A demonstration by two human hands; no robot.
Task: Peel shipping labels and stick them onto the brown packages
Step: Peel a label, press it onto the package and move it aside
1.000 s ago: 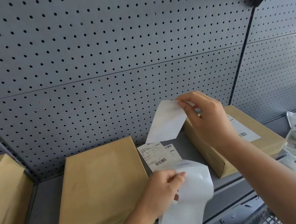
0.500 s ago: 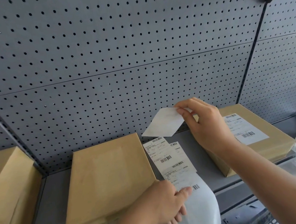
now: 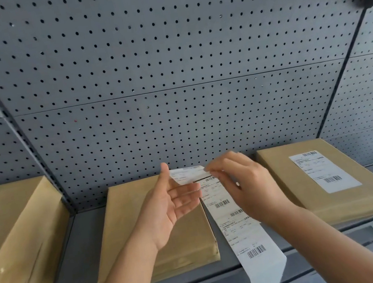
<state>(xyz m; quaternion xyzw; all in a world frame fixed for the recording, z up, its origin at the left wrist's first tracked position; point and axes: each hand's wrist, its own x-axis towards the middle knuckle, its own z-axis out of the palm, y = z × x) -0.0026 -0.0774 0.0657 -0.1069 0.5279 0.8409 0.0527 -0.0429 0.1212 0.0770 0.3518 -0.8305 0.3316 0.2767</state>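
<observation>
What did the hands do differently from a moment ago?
The left hand let go of the lower end of the label strip and rose, open, beside its top. The right hand came down and now pinches the top label. The strip's tail hangs over the shelf edge. The middle package and the labelled package stayed put.
</observation>
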